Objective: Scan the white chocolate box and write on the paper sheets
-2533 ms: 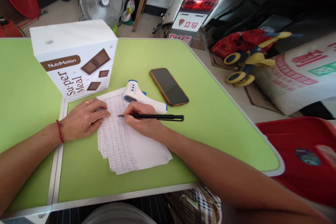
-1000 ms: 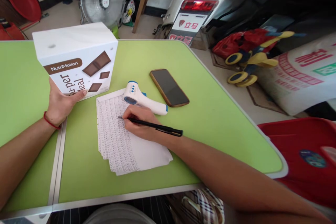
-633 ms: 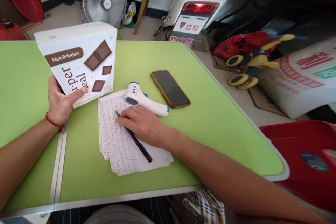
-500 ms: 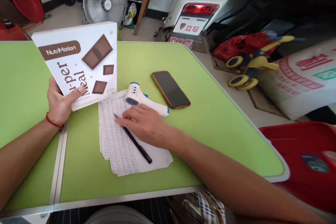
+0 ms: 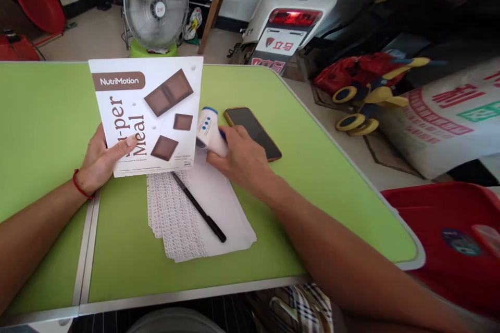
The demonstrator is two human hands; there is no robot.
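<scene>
Box (image 5: 146,114) comes first: my left hand (image 5: 102,158) grips its lower left corner and holds it upright, printed face toward me, over the top of the paper stack (image 5: 195,213). Right of the box, my right hand (image 5: 242,158) closes around the thermometer (image 5: 208,127), lifting it off the papers, I judge. Below the box, the pen (image 5: 199,213) lies loose on the papers; the phone (image 5: 253,130) sits beyond my right hand. Green table (image 5: 332,177); behind the box, a fan (image 5: 156,2), with a scooter (image 5: 297,15) to its right.

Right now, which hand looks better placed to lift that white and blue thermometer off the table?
The right hand, probably. It already wraps the thermometer beside the phone. The left hand is busy propping up the white box, and the pen lies loose on the papers.
</scene>
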